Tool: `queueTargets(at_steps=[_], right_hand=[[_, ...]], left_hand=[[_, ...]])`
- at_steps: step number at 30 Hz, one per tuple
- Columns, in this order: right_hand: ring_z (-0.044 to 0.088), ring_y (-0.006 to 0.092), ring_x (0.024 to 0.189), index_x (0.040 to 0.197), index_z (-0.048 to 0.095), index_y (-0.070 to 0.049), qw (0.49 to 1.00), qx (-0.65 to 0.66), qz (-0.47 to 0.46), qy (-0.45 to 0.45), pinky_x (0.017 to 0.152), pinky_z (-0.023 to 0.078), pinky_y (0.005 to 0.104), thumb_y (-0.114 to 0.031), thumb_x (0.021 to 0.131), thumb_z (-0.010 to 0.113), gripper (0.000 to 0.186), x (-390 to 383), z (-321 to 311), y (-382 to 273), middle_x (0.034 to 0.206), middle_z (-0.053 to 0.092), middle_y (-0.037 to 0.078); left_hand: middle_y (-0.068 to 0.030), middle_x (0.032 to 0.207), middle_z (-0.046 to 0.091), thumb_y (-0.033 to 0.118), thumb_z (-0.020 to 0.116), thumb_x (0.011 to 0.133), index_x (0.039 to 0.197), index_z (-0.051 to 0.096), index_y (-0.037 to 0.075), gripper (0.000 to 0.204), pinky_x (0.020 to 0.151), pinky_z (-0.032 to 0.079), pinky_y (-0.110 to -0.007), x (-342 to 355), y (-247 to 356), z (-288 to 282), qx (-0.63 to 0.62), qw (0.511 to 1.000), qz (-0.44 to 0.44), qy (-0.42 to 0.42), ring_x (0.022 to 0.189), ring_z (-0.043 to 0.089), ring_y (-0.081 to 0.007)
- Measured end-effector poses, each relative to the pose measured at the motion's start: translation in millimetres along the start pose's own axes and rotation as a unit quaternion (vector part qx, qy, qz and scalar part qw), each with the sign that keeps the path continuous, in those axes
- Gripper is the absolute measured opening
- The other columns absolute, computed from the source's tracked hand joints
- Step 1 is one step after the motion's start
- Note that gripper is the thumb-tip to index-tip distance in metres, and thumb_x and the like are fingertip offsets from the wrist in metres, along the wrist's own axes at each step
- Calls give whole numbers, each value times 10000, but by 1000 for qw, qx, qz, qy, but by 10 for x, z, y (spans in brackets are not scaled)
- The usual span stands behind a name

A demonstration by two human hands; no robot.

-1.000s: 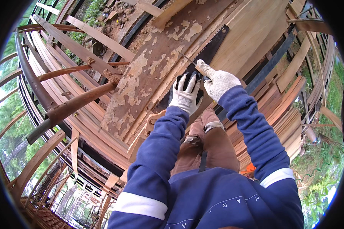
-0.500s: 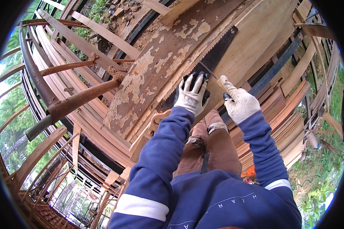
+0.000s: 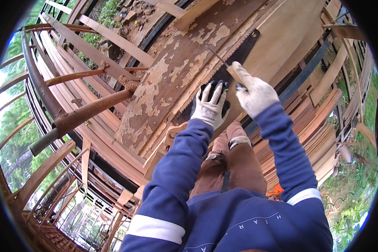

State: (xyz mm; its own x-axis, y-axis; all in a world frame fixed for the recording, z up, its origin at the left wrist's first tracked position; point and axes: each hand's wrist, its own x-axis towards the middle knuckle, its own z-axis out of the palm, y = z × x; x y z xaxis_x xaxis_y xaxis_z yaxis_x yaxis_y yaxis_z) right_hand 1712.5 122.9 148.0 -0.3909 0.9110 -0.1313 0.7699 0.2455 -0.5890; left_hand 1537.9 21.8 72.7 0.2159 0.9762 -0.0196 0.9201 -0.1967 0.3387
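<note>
A handsaw [image 3: 244, 48] lies slantwise on the planks, its toothed edge facing up and left. Its wooden handle [image 3: 172, 135] shows beside my left forearm. My left hand [image 3: 210, 105], in a white glove with dark fingertips, grips the blade near its middle, the fingers over the toothed edge. A thin metal file [image 3: 217, 55] with a light wooden handle is in my right hand [image 3: 256, 91]. The gloved fingers close round that handle, and the thumb stretches along it. The file crosses over the saw's teeth, its tip beyond the edge; whether it touches them, I cannot tell.
Beneath the saw are a pale wide board [image 3: 283, 38] and a brown plank with flaking bark [image 3: 151, 101]. A rusty pipe [image 3: 92, 110] juts in at the left. Stacked timber strips [image 3: 298, 130] lie to the right, next to a dark metal beam [image 3: 300, 80].
My right hand has moved up and left, pushing the file farther across the saw's toothed edge. My left hand and the handsaw stay in place.
</note>
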Motion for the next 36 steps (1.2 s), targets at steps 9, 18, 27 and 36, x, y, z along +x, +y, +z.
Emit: queueTargets(at_steps=[9,18,27,36], right_hand=[[644,371,730,1520,537,-290,993,-50,32,-105,689,557,430,-88,894,656,668,-682,-289,-170,804,607,170],[674,394,711,1519,526,-291,987,-69,53,-134,676,570,473,-163,908,634,634,-463,-190,-167,802,663,207],[688,430,833,1493,548,-289,984,-56,65,-158,782,561,513,-190,956,577,547,144,114,-243,996,713,236],[660,361,665,1529,521,-289,990,-87,11,-113,627,568,450,-215,912,661,637,-575,-169,-250,811,610,165]], left_hand=[[-97,1544,452,441,716,856,1367,607,131,607,1150,325,-611,-5,9,-21,-5,1000,-11,-27,1433,369,-370],[-112,1524,480,431,718,859,1329,632,116,573,1144,328,-613,-6,21,-22,-6,1000,6,-17,1425,385,-378],[-102,1525,481,407,681,884,1319,647,133,516,1143,322,-637,12,22,-34,-2,1000,9,-19,1426,379,-385],[-152,1463,475,405,756,816,1325,615,92,614,1099,361,-622,-52,-19,27,2,1000,2,19,1368,409,-403]])
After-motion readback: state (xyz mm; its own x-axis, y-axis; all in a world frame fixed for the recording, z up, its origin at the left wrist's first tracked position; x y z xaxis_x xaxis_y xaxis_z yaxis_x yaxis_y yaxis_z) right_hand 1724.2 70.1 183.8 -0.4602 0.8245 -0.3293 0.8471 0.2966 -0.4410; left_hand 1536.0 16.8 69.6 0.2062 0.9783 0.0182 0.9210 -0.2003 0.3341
